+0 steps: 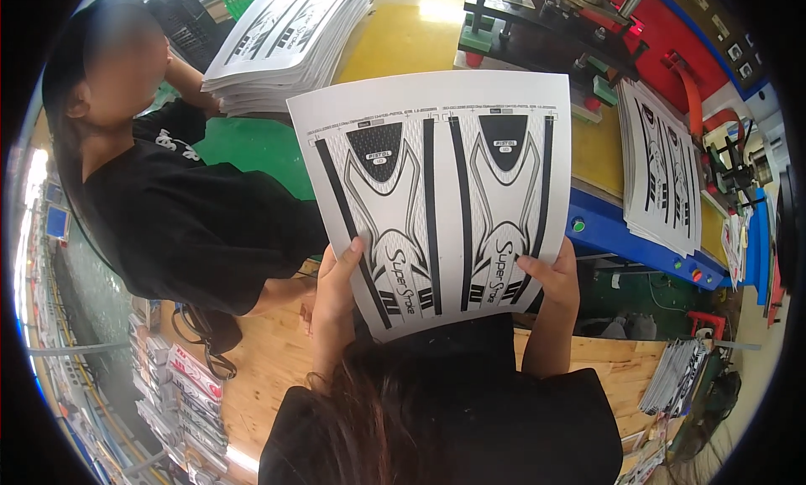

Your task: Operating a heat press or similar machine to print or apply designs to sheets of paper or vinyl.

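Held up in front of me is a white printed sheet with two black-and-grey tapered patterns side by side. My left hand pinches its lower left edge, thumb on the printed face. At the lower right edge my right hand grips the same sheet, its thumb pressed on the print and the other fingers hidden behind. The sheet tilts slightly and bows a little between the two hands. Whether more than one sheet is in my grip, I cannot tell.
A thick stack of printed sheets lies on the yellow table at far left. Another stack sits right, beside a red-and-black press machine with a blue front panel. A person in black is close at left.
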Demonstrator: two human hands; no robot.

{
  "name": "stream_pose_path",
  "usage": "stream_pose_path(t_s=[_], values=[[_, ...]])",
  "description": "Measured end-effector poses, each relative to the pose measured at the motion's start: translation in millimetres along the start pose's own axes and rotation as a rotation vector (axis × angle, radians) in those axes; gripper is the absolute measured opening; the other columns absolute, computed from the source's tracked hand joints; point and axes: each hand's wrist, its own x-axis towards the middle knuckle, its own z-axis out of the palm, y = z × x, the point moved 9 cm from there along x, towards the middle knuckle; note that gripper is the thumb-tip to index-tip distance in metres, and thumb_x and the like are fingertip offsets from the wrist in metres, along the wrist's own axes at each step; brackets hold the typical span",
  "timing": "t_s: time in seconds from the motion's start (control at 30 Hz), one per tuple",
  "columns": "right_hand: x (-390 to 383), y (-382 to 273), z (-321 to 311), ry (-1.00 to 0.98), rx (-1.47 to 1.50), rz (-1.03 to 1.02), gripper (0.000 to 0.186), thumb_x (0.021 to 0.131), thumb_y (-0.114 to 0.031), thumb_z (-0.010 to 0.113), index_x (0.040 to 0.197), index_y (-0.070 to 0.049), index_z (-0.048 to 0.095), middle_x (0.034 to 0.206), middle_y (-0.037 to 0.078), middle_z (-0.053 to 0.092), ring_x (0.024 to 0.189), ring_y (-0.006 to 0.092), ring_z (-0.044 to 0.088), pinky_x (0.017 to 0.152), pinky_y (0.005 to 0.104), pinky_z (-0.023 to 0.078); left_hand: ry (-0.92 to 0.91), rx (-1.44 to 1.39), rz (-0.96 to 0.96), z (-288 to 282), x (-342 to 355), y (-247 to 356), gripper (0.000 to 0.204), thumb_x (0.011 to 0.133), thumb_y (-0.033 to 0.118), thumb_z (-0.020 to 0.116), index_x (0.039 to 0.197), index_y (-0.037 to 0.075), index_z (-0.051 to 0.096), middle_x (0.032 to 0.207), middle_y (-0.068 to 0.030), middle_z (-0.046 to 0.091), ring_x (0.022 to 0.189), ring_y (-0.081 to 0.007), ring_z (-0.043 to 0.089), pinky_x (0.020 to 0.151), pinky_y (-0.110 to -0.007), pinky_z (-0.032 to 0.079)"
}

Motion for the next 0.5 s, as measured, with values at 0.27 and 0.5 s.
stream_pose_path(t_s=[0.27, 0.5], values=[[-4, -11, 6, 0.019, -0.076, -0.020, 0.038, 0.080, 0.005, 0.067, 0.118, 0.004, 0.059, 0.106, 0.008, 0.068, 0.094, 0.0127, 0.062, 0.084, 0.0279, 0.048, -0.038, -0.019, -0.025, -2, 0, -1, 0.052, 0.091, 0.025, 0.063, 0.134, -0.001, 0.048, 0.124, -0.0112, 0.059, 0.112, -0.0207, 0.058, 0.094, -0.033, 0.046], [10, -6, 15, -0.012, -0.130, -0.024, 0.038, 0.081, 0.002, 0.068, 0.118, 0.003, 0.059, 0.105, 0.007, 0.068, 0.095, 0.0124, 0.062, 0.084, 0.0280, 0.048, 0.072, -0.048, -0.015, -9, 9, 2, 0.046, 0.091, 0.019, 0.062, 0.131, -0.001, 0.050, 0.121, -0.0101, 0.061, 0.107, -0.0195, 0.060, 0.090, -0.031, 0.048]])
